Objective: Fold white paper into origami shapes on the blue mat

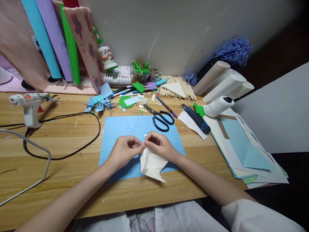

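A creased piece of cream paper hangs from both hands above the blue mat. My left hand is closed, with thumb and forefinger pinching the paper's upper corner. Right beside it, my right hand pinches the same corner, the fingertips of the two hands meeting. Fold lines run across the paper, and one pointed flap sticks out at its lower right. The hands cover its top part. Just beyond my right hand, black-handled scissors lie partly on the mat.
A white glue gun and its looping black cable are at left. Folded blue paper cranes and scraps lie behind the mat. A blue utility knife, a white thread spool and stacked paper are at right.
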The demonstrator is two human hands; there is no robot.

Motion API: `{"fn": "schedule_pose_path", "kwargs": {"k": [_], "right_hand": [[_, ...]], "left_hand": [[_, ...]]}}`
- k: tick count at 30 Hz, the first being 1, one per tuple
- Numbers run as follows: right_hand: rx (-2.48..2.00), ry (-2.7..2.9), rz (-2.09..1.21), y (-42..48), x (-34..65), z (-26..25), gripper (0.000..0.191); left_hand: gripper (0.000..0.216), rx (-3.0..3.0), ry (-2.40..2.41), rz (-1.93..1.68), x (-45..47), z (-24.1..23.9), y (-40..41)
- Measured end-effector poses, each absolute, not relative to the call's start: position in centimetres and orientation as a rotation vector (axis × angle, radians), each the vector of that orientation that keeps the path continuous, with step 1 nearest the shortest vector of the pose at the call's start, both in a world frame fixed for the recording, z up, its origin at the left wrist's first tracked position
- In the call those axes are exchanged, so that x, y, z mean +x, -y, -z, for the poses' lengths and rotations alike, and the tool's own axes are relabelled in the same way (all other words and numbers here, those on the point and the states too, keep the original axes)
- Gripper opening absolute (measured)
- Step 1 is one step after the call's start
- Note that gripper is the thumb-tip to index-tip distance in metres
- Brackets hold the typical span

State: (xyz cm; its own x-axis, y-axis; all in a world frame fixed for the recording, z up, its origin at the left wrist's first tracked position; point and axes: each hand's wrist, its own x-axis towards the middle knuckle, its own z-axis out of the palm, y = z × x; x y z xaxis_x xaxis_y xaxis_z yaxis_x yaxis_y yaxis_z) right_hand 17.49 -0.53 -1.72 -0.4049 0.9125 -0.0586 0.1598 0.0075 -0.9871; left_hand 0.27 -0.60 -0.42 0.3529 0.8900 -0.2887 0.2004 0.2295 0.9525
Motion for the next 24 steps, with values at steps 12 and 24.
{"fn": "schedule_pose_path", "kwargs": {"k": [12,24], "right_hand": [[-1.055,1.59,-1.376,0.58,17.32,1.6,0.015],[-1.003,1.468,-1.445,0.48,17.3,1.61,0.016]], "left_hand": [[0.022,1.256,-1.091,-0.658,0.64,0.36,0.6],[0.028,1.374,-1.121,-0.559,0.72,-0.13,1.02]]}}
